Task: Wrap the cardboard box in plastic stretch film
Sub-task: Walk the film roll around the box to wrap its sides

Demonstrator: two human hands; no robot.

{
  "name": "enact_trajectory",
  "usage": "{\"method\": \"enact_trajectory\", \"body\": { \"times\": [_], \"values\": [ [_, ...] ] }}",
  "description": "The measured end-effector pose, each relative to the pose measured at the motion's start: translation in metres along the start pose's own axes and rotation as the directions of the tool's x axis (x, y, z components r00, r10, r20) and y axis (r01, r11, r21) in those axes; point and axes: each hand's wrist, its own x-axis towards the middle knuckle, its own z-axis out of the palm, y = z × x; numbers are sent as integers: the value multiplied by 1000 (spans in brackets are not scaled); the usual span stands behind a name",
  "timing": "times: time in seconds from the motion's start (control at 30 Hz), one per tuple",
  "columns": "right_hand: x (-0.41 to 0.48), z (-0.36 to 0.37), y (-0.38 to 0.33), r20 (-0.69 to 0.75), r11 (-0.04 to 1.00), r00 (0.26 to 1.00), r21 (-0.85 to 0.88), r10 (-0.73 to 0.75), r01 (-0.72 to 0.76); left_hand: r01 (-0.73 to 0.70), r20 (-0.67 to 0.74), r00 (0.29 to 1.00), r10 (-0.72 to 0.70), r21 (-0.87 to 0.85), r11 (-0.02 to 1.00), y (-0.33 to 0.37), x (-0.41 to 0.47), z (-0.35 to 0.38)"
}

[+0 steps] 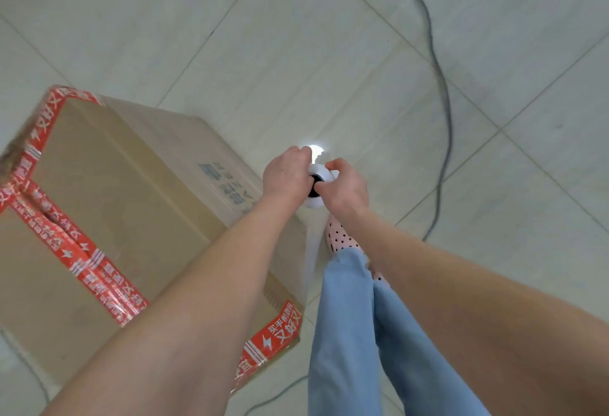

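A large brown cardboard box, sealed with red printed tape, stands on the tiled floor at the left. Just off its right side a white roll of stretch film is held upright, seen from above with its dark core showing. My left hand grips the roll from the left. My right hand grips it from the right, fingers curled over the top rim. A thin sheet of clear film runs from the roll down along the box's right side.
Pale floor tiles spread all around. A grey cable snakes across the floor at the right, and another one lies near the box's front corner. My legs in blue trousers and a dotted pink shoe stand beside the box.
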Motion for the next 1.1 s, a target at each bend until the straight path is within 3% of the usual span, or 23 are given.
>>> {"method": "enact_trajectory", "body": {
  "times": [0.2,0.33,0.4,0.47,0.57,0.67,0.77,0.97,1.1],
  "values": [
    [12,16,-38,-49,992,996,-106,-71,66,232,19,972,-233,-209,950,-27,14,-15],
    [16,32,-64,-55,991,993,-88,-102,97,445,82,876,-476,-522,728,-50,20,-25],
    [20,42,-77,-15,992,995,-80,-95,94,504,134,835,-534,-577,643,-62,22,-33],
    [24,51,-86,21,993,997,-90,-80,81,518,166,841,-516,-527,674,-73,22,-39],
    [25,60,-88,27,994,998,-91,-55,57,441,148,897,-416,-363,821,-83,21,-43],
    [23,62,-87,27,995,998,-80,-49,51,232,67,972,-224,-149,961,-79,23,-46],
    [25,60,-88,49,995,998,-90,-46,50,68,55,996,-67,-8,998,-76,34,-48],
    [34,62,-94,79,986,995,-151,-61,72,62,88,994,-64,31,998,-81,47,-60],
    [41,64,-110,98,974,991,-199,-92,110,250,56,968,-245,-115,961,-98,52,-60]
  ]
}}
